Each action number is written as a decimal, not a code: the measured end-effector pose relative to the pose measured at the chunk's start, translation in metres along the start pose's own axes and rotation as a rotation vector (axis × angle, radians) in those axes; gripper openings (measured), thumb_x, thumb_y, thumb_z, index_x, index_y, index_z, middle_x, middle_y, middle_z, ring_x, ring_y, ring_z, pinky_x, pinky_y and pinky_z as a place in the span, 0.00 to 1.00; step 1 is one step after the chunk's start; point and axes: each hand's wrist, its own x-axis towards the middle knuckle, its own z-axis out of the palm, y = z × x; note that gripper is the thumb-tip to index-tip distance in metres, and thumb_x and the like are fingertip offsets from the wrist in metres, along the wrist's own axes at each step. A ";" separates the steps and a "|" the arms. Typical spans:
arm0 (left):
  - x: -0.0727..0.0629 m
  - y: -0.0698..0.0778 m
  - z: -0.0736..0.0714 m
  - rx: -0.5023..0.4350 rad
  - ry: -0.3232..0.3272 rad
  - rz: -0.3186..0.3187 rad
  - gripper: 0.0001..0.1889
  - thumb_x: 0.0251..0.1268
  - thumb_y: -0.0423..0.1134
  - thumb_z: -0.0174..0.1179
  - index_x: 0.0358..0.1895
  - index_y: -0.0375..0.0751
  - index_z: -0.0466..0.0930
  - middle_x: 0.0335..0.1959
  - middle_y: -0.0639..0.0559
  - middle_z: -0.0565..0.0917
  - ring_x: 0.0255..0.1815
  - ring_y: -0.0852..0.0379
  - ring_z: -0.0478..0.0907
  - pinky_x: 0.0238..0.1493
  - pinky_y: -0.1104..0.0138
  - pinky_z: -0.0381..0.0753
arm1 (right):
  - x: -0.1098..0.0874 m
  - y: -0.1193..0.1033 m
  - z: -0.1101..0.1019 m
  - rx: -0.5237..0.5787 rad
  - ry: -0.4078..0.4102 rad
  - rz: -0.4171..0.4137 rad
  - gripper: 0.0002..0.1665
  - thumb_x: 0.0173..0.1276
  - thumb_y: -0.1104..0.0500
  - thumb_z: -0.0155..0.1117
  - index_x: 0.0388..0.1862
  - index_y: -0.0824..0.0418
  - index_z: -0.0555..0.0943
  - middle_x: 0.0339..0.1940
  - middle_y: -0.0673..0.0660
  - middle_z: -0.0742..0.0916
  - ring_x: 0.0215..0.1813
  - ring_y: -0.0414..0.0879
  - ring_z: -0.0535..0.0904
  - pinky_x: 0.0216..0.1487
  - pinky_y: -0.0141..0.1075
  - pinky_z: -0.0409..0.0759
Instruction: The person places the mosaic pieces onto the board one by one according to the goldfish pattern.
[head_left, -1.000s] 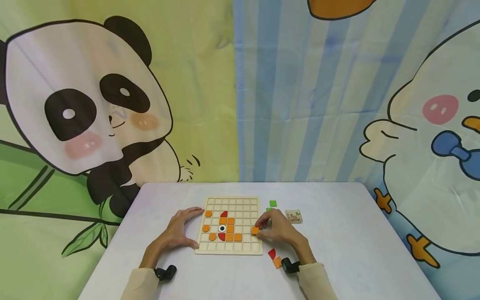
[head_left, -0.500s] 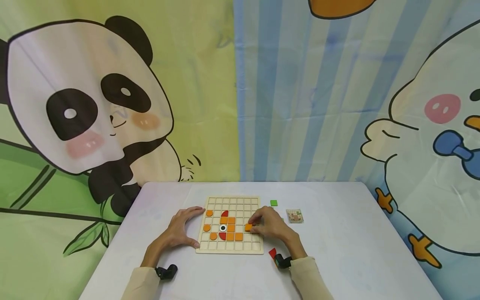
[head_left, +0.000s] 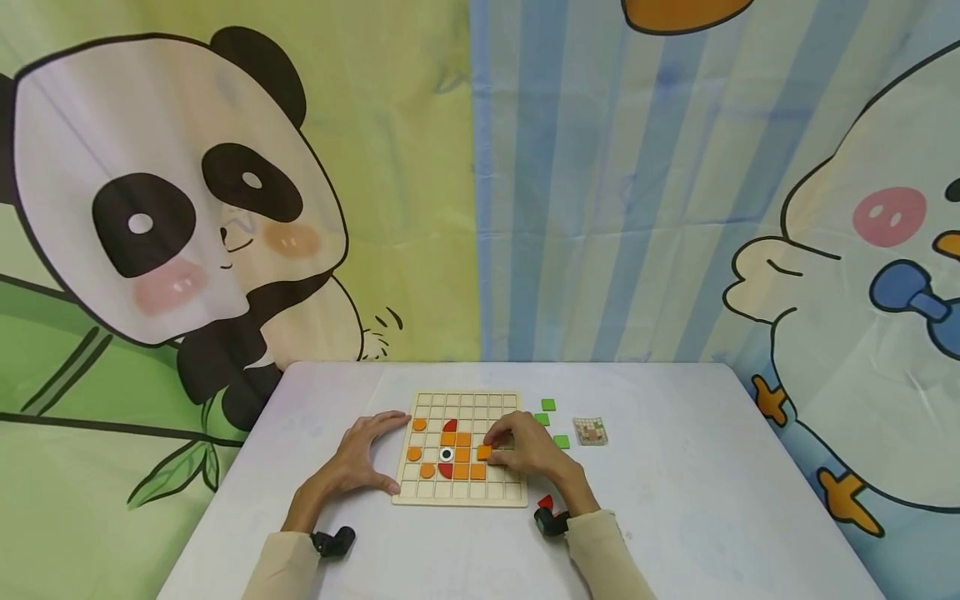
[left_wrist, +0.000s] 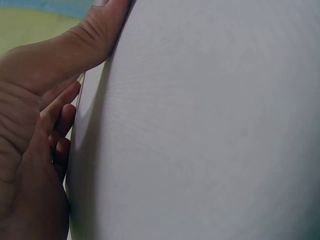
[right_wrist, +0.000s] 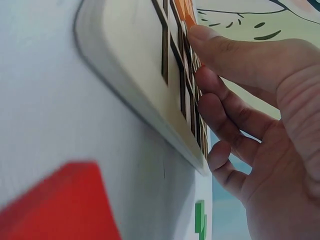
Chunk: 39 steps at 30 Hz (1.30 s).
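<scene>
A pale wooden grid board [head_left: 459, 502] lies on the table in the head view. My left hand [head_left: 356, 457] rests at its left edge, thumb and fingers spread along the side. Between thumb and fingertips, my right hand [head_left: 531, 447] pinches an orange square tile [head_left: 483, 452] over the right half of the grid. Just left of it sit several orange square tiles [head_left: 462, 454], a round eye tile [head_left: 447, 454] and two red quarter-circle tiles [head_left: 450, 426]. Orange round tiles [head_left: 414, 453] lie in cells near the board's left side. The right wrist view shows the right fingers [right_wrist: 220, 50] close to the grid.
Several green square tiles [head_left: 562, 442] lie right of the board. Beyond them is a small patterned card [head_left: 590, 431]. A red tile [head_left: 546, 502] lies near the right wrist, partly covered by the wrist camera [head_left: 551, 522]. The white table [head_left: 675, 467] ends against a printed curtain.
My right hand has moved left across the board with the orange square tile, from the right edge toward the other orange tiles. My left hand has stayed in place.
</scene>
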 end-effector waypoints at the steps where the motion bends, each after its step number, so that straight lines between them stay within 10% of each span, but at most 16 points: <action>1: 0.000 0.000 0.000 0.001 -0.001 -0.001 0.67 0.23 0.62 0.93 0.80 0.49 0.75 0.82 0.47 0.75 0.74 0.39 0.71 0.73 0.35 0.65 | 0.001 0.000 0.001 0.000 -0.003 0.003 0.11 0.63 0.61 0.85 0.43 0.57 0.93 0.41 0.51 0.94 0.42 0.41 0.88 0.50 0.36 0.88; 29: 0.000 -0.003 0.002 -0.011 0.001 -0.011 0.67 0.21 0.61 0.93 0.80 0.49 0.75 0.82 0.46 0.74 0.73 0.40 0.70 0.72 0.35 0.65 | 0.001 -0.010 0.010 0.063 -0.010 0.045 0.04 0.67 0.63 0.81 0.40 0.57 0.95 0.40 0.50 0.95 0.42 0.38 0.89 0.52 0.38 0.89; 39: 0.002 -0.003 -0.001 0.001 -0.021 -0.028 0.67 0.25 0.60 0.93 0.82 0.51 0.73 0.84 0.46 0.72 0.77 0.38 0.68 0.75 0.32 0.62 | -0.010 -0.012 -0.020 0.071 0.045 -0.023 0.07 0.68 0.65 0.79 0.44 0.63 0.94 0.42 0.56 0.95 0.41 0.49 0.88 0.50 0.50 0.89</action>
